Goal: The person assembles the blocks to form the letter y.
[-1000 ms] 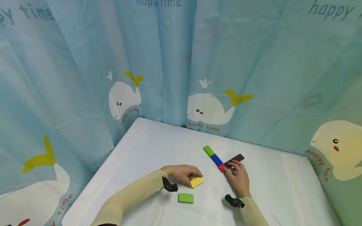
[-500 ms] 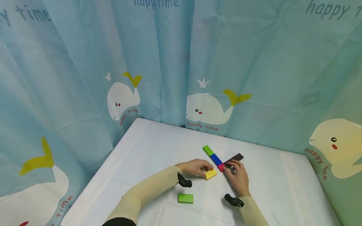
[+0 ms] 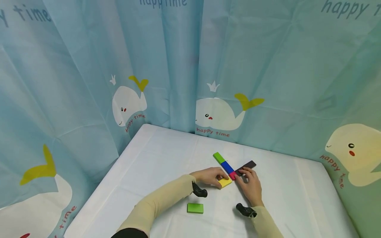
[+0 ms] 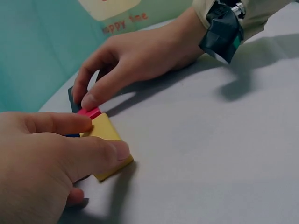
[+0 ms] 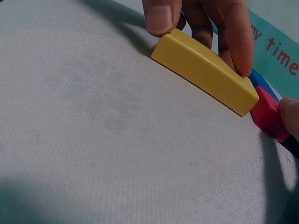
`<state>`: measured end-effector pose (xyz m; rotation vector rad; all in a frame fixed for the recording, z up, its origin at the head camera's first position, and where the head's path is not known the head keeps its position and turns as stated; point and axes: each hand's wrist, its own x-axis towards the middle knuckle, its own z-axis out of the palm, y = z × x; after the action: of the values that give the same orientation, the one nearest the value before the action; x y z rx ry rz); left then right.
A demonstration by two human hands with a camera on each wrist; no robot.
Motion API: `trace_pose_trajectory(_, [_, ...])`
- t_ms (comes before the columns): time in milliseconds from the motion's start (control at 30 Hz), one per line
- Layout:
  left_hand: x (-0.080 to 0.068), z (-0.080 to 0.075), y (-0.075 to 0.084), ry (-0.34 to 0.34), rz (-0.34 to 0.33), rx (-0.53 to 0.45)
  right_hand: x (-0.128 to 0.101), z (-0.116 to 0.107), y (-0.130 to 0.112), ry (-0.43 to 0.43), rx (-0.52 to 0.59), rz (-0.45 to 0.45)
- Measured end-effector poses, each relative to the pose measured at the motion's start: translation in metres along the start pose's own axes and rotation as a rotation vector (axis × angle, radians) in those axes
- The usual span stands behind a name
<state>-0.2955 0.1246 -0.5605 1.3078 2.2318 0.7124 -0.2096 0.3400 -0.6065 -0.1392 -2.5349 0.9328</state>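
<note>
My left hand pinches the yellow block flat on the surface beside the red block my right hand steadies with relaxed fingers — push too hard and I judge the row skews.

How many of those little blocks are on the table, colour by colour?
Green: 2, one at the far end of the row and one lying alone
Blue: 1
Red: 1
Yellow: 1, held by the left hand
Dark brown: 1, under the right hand's fingertips
Total: 6 blocks
</note>
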Motion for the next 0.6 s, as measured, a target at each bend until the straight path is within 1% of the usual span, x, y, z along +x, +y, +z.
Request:
trace_pose_trajectory(133, [0.0019, 0.0035, 0.0005, 0.026, -0.022, -0.016, 0.0015, -0.0001, 0.0013, -0.009, -0.009, 0.002])
trace_pose_trajectory(367, [0.0042, 0.0036, 0.0049, 0.033, -0.057, -0.029, 0.0010, 0.0006, 0.0023, -0.020, -0.017, 0.011])
trace_pose_trajectory(600, [0.0055, 0.0045, 0.0039, 0.051, -0.061, -0.032, 0.0011, 0.0005, 0.0021, -0.029, -0.018, 0.023])
